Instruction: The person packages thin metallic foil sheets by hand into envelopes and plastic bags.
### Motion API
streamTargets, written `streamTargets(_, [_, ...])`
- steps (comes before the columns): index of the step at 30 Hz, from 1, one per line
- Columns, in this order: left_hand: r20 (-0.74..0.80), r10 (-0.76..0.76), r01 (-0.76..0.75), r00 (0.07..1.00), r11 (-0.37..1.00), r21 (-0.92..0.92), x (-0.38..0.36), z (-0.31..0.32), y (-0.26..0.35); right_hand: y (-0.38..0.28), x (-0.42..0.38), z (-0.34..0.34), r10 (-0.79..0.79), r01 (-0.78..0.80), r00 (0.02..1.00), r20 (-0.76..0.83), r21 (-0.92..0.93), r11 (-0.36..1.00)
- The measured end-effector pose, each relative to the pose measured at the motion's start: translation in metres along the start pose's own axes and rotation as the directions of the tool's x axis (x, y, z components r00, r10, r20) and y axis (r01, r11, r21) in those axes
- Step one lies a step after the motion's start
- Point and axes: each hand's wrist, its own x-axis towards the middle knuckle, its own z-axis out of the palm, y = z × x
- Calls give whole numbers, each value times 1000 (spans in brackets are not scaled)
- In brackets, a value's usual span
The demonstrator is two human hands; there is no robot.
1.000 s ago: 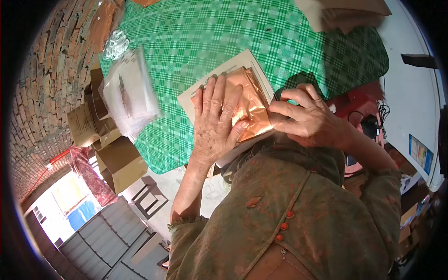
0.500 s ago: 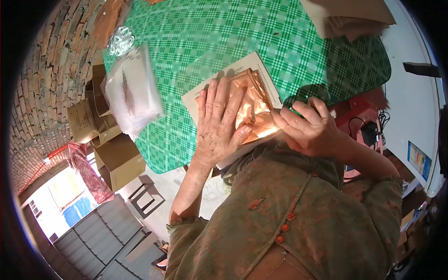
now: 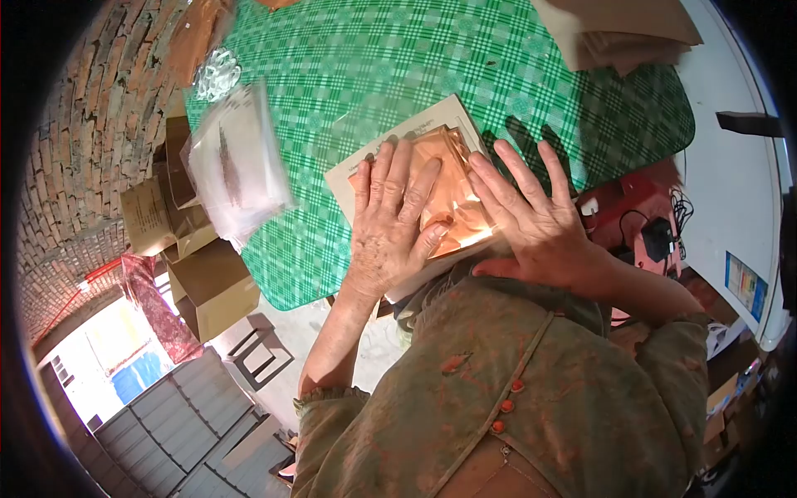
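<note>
Shiny copper-coloured film, folded into a rough square packet (image 3: 452,174), lies near the table's front edge. Under it is a pale printed cardboard sheet (image 3: 455,114), whose far and left edges stick out. My left hand (image 3: 384,220) rests flat over the packet's left part, fingers spread, the thumb along its near side. My right hand (image 3: 540,224) is stretched out at the packet's right side, fingers apart and pointing away from me, the index finger over the packet's right edge. Neither hand grips anything.
A green checked cloth (image 3: 365,50) covers the table. Clear plastic bags (image 3: 237,166) lie at its left edge beside a clear crinkled bundle (image 3: 217,75). Brown paper sheets (image 3: 614,33) overlap the far right corner. Open cardboard boxes (image 3: 212,286) stand left, a red device with cables (image 3: 635,220) right.
My right hand has uncurled from a pinch at the packet's right corner and now lies spread along that side. The packet's right part looks flatter. My left hand has stayed in place.
</note>
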Motion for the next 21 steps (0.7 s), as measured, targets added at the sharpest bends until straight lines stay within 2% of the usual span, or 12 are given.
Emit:
streamTargets(4, [8,-6,6,1000,1000,5,0,-1,0,-4,9,3,59,-55,998,-33,111,992])
streamTargets(10, [25,-13,12,1000,1000,8,2,-3,3,-7,12,5,126,-118,991,-41,165,979])
streamTargets(21, [38,-15,14,999,1000,18,2,-3,2,-2,14,3,148,-137,988,-44,188,973])
